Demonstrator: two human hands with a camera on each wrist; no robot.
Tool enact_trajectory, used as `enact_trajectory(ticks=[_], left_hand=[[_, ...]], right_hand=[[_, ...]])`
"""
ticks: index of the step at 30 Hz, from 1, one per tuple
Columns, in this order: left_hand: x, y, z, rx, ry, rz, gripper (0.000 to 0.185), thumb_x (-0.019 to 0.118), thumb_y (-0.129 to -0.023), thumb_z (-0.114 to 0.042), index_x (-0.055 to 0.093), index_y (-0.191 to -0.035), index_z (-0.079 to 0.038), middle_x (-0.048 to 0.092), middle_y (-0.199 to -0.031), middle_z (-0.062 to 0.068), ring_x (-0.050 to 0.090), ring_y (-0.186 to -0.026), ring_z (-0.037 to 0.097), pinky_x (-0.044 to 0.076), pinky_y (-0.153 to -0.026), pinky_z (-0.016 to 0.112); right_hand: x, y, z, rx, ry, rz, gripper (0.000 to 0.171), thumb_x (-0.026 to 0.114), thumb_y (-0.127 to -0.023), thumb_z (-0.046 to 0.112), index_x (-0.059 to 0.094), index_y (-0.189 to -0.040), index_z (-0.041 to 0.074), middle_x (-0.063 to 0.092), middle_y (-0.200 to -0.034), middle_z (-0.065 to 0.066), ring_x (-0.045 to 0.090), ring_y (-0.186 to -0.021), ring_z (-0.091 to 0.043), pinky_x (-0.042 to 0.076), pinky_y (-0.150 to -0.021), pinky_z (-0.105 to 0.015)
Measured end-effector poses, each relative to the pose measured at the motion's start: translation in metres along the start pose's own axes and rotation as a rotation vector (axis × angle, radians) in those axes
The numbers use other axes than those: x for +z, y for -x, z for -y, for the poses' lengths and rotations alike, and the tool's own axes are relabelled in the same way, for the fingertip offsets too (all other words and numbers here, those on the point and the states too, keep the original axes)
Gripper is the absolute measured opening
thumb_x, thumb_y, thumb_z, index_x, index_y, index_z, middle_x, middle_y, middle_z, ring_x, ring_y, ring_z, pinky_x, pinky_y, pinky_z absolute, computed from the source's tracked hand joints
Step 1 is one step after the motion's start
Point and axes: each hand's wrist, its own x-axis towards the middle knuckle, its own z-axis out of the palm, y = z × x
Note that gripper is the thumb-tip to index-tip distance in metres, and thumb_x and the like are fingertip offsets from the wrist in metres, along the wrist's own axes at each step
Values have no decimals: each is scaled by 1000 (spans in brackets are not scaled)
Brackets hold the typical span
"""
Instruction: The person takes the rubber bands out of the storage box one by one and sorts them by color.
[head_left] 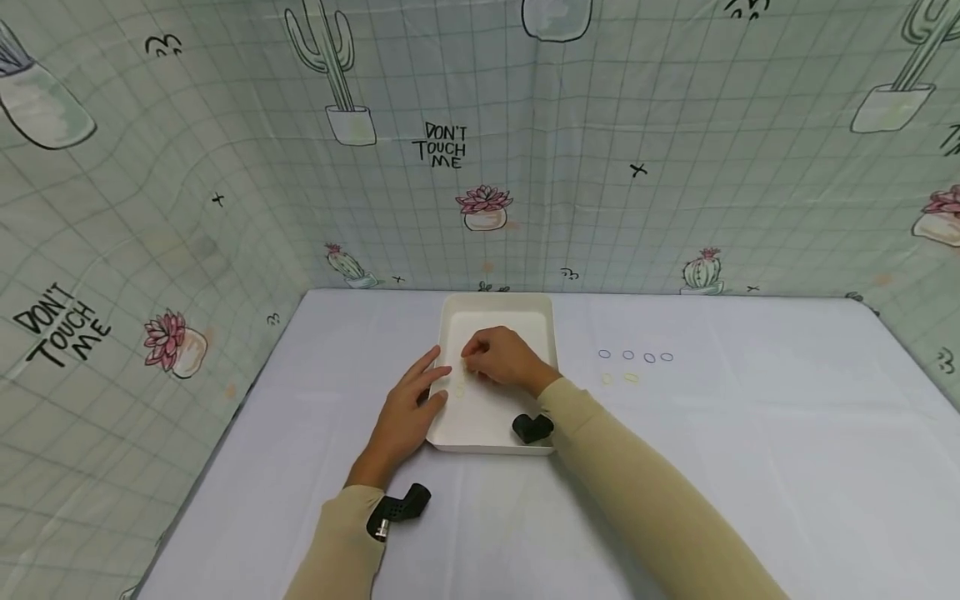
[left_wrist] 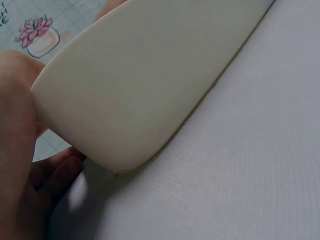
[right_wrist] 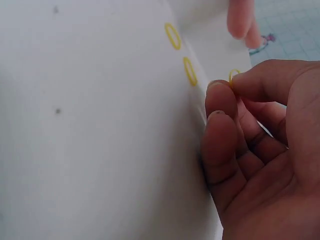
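Observation:
In the head view, a white tray [head_left: 495, 433] lies upright on the table. Inside its left part, my right hand [head_left: 498, 354] pinches a small yellow rubber band [right_wrist: 231, 75] between thumb and index finger, close to the tray's side wall in the right wrist view. Two more yellow rubber bands [right_wrist: 178, 40] lie in a row on the tray floor beside those fingers. My left hand [head_left: 408, 412] is at the tray's left edge, fingers spread and extended along the rim. In the left wrist view, the tray's outer wall [left_wrist: 125, 85] hides part of that hand.
Right of the tray, several dark blue rubber bands [head_left: 628, 355] form a row on the white tablecloth [head_left: 750, 458]. Below them lie two yellow rubber bands [head_left: 632, 378]. A cactus-printed curtain [head_left: 585, 167] stands behind the table and along its left side.

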Motion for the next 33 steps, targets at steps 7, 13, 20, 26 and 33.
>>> enact_trajectory(ticks=[7,13,20,26,33], left_hand=[[0,-2,-1,-12,-21,0,35,61,-99,-13,65,-134,-10,35,-158,-13,30,-146,12,37,-112,38],[0,-3,-2,-8,-23,0,35,61,-99,-12,65,-134,-10,35,-158,-13,30,-146,12,37,-112,38],[6,-2,-2,-5,-12,-25,35,63,-98,-10,66,-132,-9,37,-158,-11,32,-145,16,39,-111,40],[7,-1,-5,-15,-12,-17,34,62,-98,-10,66,-132,-10,36,-158,-12,31,-146,15,38,-111,40],[6,0,-7,-41,-42,-29,35,62,-98,-13,65,-133,-11,36,-158,-12,32,-146,18,33,-115,43]], right_hand=[[-7,2,2,13,-38,-24,16,63,-93,14,74,-102,7,69,-81,-2,65,-68,-16,53,-57,-27],[-14,11,4,30,-83,-68,16,64,-94,14,74,-103,5,70,-81,-3,66,-71,-17,55,-61,-29],[-32,25,3,-12,-215,-64,22,68,-95,16,74,-109,-1,73,-91,-12,67,-77,-20,58,-69,-32],[-41,47,5,13,-283,-130,25,71,-94,18,73,-108,-2,73,-92,-11,67,-76,-21,58,-71,-33],[-40,62,8,-2,-317,-162,24,70,-93,15,73,-108,-4,73,-94,-15,68,-78,-29,58,-71,-33]])
